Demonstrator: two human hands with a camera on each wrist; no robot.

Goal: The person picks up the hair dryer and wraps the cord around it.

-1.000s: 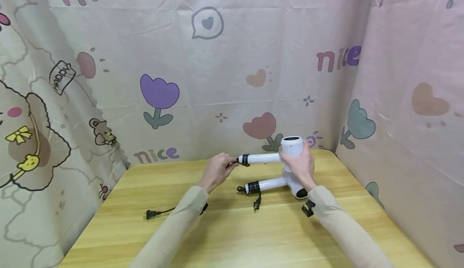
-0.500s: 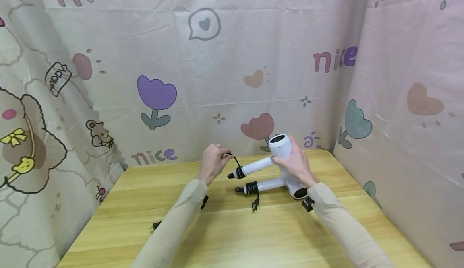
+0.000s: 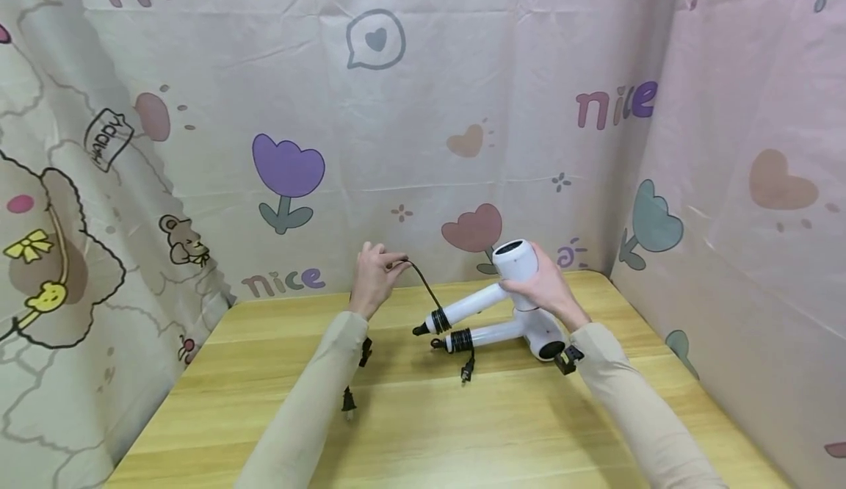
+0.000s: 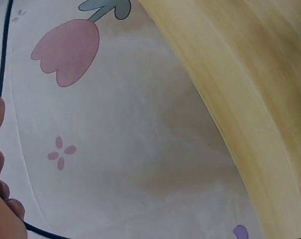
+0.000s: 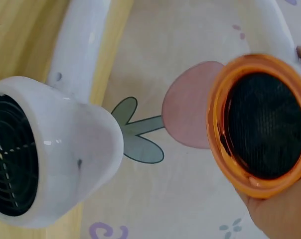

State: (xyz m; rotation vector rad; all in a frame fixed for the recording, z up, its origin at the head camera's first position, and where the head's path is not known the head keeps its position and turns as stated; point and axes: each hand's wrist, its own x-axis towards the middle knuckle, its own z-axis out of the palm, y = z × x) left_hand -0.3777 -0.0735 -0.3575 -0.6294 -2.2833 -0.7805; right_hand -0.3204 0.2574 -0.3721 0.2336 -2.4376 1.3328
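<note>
A white hair dryer (image 3: pixel 472 304) is tilted above the table, its handle end pointing down and left. My right hand (image 3: pixel 550 289) grips it round the barrel; the right wrist view shows the barrel's orange-rimmed dark end (image 5: pixel 216 124). Black cord (image 3: pixel 439 320) is wound several times round the handle near its end. From these turns a length of cord (image 4: pixel 4 55) runs up to my left hand (image 3: pixel 373 277), which pinches it between thumb and fingertips. A black plug (image 3: pixel 348 401) shows below the left forearm. Part of the cord is hidden behind that arm.
A second white hair dryer (image 3: pixel 499 332) lies on the wooden table (image 3: pixel 423 430) just below the held one, cord wrapped round its handle. Its small plug (image 3: pixel 466 373) dangles toward the front. A printed curtain (image 3: pixel 370 136) stands close behind the table.
My left hand has moved up and left from the handle end, drawing out cord. The plug has shifted right. The held hair dryer has tilted, its handle end now lower.
</note>
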